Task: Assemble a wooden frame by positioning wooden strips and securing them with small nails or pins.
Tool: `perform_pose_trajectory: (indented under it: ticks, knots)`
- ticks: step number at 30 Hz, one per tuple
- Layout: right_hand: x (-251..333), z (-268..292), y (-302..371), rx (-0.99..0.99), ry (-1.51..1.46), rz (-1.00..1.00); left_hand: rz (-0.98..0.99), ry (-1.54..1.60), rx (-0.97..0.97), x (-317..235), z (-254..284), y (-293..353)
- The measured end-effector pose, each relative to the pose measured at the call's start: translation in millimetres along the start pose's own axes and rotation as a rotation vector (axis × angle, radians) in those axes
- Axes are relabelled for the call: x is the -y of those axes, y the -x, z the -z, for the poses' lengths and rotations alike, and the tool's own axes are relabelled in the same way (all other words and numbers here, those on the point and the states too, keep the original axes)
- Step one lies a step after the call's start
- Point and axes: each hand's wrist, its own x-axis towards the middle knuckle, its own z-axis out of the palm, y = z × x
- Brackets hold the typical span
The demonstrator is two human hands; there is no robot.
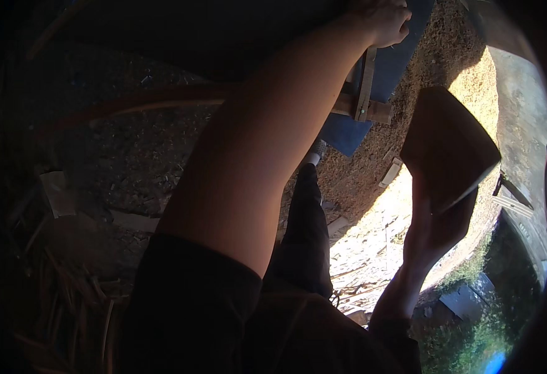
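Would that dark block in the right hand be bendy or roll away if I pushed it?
The dark block is probably stiff, since its edges look straight, not sagging. It likely wouldn't roll: its sides seem flat, with corners. Maybe it's not too heavy, as the right hand alone seems to hold it up.

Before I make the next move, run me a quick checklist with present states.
1. Dark block held up in the right hand: ok.
2. Right hand's full finger placement: cannot tell, deep shadow.
3. Left hand at the upper end of the wooden strip: ok.
4. Left hand gripping the strip: cannot tell from this angle.
5. Light on the block's near face: not ok, heavily shaded.
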Motion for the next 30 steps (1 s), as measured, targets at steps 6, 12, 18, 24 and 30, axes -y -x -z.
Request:
perform_pose_trajectory:
  ticks: [6,12,18,24,30]
  knots:
    - [-55,-41,27,0.111,0.117,-0.137,0.014,-0.007,0.196,-7,11,-8]
    - [6,16,11,-0.174,-0.370,-0.127,0.040,-0.031,0.090,-6,21,-5]
    - [-53,-33,17,0.359,0.274,-0.069,-0.033,-0.069,0.183,-4,13,-4]
    - [8,20,-3,-0.260,-0.464,-0.082,-0.003,-0.056,0.147,-1,18,-10]
    - [-48,-40,20,0.333,0.192,0.006,-0.009,-0.013,0.121,2,16,-2]
